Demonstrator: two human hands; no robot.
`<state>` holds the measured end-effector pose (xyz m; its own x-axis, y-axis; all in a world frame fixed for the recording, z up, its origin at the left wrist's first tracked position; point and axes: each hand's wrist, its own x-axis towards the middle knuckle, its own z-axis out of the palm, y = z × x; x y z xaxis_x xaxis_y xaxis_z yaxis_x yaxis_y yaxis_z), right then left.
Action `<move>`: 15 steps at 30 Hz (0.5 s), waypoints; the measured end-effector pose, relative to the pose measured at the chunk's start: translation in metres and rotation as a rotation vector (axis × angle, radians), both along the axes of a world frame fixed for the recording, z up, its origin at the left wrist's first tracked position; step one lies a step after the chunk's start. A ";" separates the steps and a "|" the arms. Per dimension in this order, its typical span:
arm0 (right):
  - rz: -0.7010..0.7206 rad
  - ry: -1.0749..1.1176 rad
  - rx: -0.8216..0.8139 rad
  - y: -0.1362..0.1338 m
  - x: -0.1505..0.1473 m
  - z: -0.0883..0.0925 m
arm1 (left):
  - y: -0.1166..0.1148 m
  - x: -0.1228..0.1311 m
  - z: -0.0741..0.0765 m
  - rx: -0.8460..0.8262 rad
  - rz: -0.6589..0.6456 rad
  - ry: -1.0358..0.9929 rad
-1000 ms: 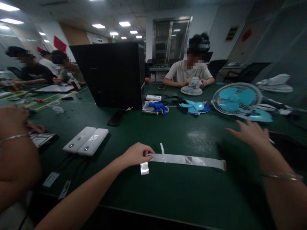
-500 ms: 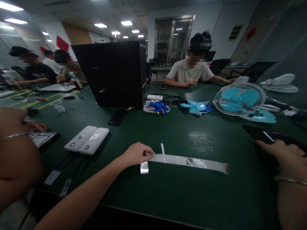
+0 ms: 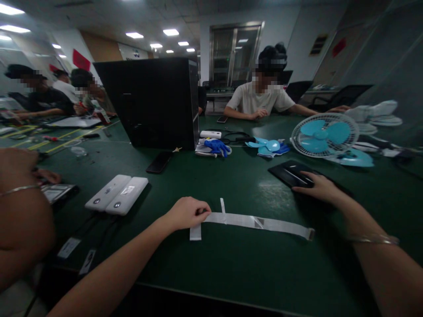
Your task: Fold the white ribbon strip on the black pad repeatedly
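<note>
My left hand (image 3: 188, 213) is closed in a pinch on the left end of a flat white ribbon cable (image 3: 241, 219). The cable stretches to the right across the green table, ending in a small connector (image 3: 310, 234). A narrow white strip (image 3: 222, 205) sticks up from it, and a silvery tab (image 3: 195, 232) hangs below my fingers. Beyond the cable's right half, my right hand (image 3: 319, 189) grips a glossy black flat panel (image 3: 287, 171), thumb on the near side. The panel's far right part is hidden by the hand and shadow.
Two white power banks (image 3: 127, 193) with cables lie left. Behind are a phone (image 3: 159, 162), a black computer case (image 3: 148, 103), blue-and-white gloves (image 3: 216, 147) and a blue fan (image 3: 320, 135). Another person's arm (image 3: 24, 220) is at the left edge; someone sits opposite (image 3: 261, 97).
My right hand has brought the black panel in from the right edge, leftward and slightly away from me. My left hand stays on the ribbon cable's end. The view has shifted slightly.
</note>
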<state>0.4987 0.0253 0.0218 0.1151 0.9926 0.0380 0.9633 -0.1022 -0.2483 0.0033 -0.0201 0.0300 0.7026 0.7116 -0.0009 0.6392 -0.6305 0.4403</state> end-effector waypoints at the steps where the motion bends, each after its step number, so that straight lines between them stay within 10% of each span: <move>1: 0.045 0.013 -0.009 0.001 -0.019 0.000 | 0.000 0.000 0.001 0.017 -0.007 0.003; 9: 0.623 0.165 -0.108 -0.030 -0.151 0.012 | -0.006 -0.001 0.010 0.016 -0.168 -0.034; 15: 0.746 0.161 -0.205 -0.058 -0.198 0.021 | -0.005 -0.004 0.010 -0.041 -0.206 -0.104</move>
